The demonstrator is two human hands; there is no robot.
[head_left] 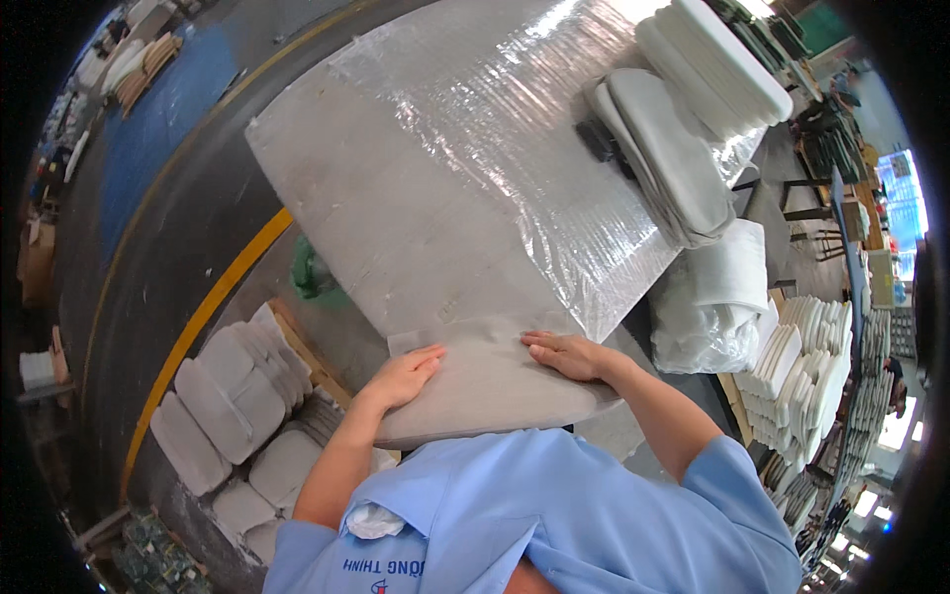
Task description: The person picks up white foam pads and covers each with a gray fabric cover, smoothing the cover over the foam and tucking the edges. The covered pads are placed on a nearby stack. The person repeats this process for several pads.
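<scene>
A light grey, fabric-covered padded piece (485, 391) lies on the near end of the work table, against the front of my blue shirt. My left hand (408, 376) rests on its left part, fingers stretched out together and pointing inward. On the right part, my right hand (569, 354) is laid flat with its fingers toward the middle. Neither hand grips anything. The table top (396, 218) is pale grey, and clear wrinkled plastic sheeting (485, 129) covers its middle and far right.
At the table's right stand folded grey pads (668, 158), white pads (717, 69) and a small dark object (597, 142). A plastic-wrapped white bundle (712, 307) sits beside the table. Grey cushions (233, 391) are piled low at left, more pads (792, 366) at right. A yellow line (198, 332) crosses the floor.
</scene>
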